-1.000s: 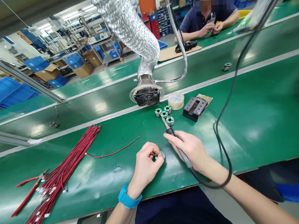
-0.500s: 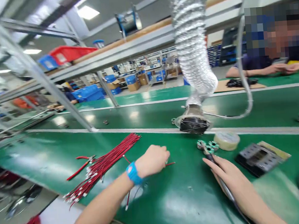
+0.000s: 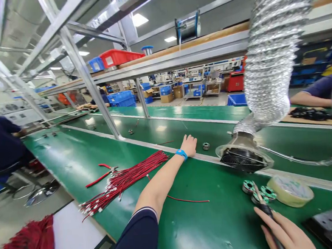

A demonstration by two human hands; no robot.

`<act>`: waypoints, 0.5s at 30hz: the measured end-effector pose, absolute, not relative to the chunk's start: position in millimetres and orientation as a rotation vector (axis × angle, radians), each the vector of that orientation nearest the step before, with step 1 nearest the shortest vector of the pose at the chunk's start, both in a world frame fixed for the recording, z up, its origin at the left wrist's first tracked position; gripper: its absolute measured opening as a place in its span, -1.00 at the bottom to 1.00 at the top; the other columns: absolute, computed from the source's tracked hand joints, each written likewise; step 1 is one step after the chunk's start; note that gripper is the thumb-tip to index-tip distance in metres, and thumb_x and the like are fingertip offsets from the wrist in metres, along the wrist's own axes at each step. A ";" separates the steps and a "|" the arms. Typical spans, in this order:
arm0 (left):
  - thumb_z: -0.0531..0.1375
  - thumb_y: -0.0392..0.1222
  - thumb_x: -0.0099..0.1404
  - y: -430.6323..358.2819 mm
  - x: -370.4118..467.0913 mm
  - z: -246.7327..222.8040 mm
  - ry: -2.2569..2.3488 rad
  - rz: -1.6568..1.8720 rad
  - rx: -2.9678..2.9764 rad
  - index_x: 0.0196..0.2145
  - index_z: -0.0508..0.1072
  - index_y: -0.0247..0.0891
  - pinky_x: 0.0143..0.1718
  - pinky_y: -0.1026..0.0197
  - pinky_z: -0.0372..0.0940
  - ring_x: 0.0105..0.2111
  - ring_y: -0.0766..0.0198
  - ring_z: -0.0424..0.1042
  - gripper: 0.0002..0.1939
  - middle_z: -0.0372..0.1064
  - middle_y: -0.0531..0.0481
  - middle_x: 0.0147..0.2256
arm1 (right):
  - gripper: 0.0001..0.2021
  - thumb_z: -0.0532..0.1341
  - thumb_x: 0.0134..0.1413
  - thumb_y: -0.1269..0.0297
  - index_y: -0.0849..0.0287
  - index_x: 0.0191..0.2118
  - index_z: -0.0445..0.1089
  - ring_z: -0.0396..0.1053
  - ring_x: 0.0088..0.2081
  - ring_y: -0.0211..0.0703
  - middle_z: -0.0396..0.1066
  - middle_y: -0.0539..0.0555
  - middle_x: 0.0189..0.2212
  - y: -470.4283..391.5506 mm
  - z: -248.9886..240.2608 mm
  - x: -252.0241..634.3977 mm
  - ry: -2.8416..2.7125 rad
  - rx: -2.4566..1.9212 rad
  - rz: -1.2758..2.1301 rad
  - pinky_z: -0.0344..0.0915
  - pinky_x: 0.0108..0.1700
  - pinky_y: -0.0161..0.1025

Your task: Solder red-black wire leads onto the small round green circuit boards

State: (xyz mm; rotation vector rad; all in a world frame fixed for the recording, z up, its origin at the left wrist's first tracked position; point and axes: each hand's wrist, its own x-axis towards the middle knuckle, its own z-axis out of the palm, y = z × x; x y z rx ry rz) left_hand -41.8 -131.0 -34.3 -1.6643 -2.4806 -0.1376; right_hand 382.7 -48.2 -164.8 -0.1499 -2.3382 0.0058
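Note:
My left hand [image 3: 189,145], with a blue wristband, reaches over the metal rail to the green strip behind it. Its fingers curl downward, and whatever they hold is hidden beneath them. A thin red wire [image 3: 165,142] lies just left of that hand, and a small round motor stator [image 3: 206,146] sits to its right. My right hand [image 3: 287,231] grips a soldering iron [image 3: 266,208] like a pen. The iron's tip is among several green-topped stators [image 3: 269,192]. On the bench lie a bundle of red wires [image 3: 138,172] with white connectors and one loose red wire [image 3: 188,201].
Red-handled cutters [image 3: 98,178] lie left of the bundle. A tape roll [image 3: 291,191] is beside the stators. A fume extractor [image 3: 243,155] hangs from a silver duct [image 3: 267,72]. A metal post [image 3: 90,76] rises at left. Co-workers sit left and across the bench.
My left hand has moved forward from the bench over the rail; the stator it held is no longer visible. The view has swung left. My right hand keeps the soldering iron at the stators.

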 end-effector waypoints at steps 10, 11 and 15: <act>0.26 -0.18 0.47 -107.8 -32.6 -50.9 -2.538 -0.662 -1.646 0.11 0.49 -0.29 0.13 -0.06 0.41 0.05 0.09 0.48 -0.69 0.42 -0.19 0.14 | -0.52 0.07 0.49 0.31 0.00 0.43 0.22 0.44 0.17 0.08 0.39 0.20 0.21 -98.4 -118.0 382.1 -2.333 -0.354 0.044 0.44 0.12 -0.01; 0.26 -0.14 0.48 -109.7 -31.4 -48.7 -2.552 -0.702 -1.595 0.08 0.49 -0.30 0.10 -0.08 0.43 0.02 0.10 0.49 -0.72 0.43 -0.17 0.10 | -0.52 0.07 0.49 0.33 0.00 0.43 0.22 0.43 0.19 0.09 0.39 0.20 0.21 -100.0 -116.3 382.8 -2.332 -0.358 0.065 0.44 0.13 0.01; 0.27 -0.13 0.48 -127.2 -19.7 -35.4 -2.550 -0.839 -1.499 -0.04 0.50 -0.32 0.04 -0.04 0.43 -0.05 0.12 0.48 -0.79 0.46 -0.11 -0.02 | -0.53 0.08 0.48 0.38 0.01 0.41 0.23 0.43 0.17 0.07 0.40 0.20 0.19 -108.3 -107.0 386.0 -2.321 -0.336 0.126 0.44 0.14 0.01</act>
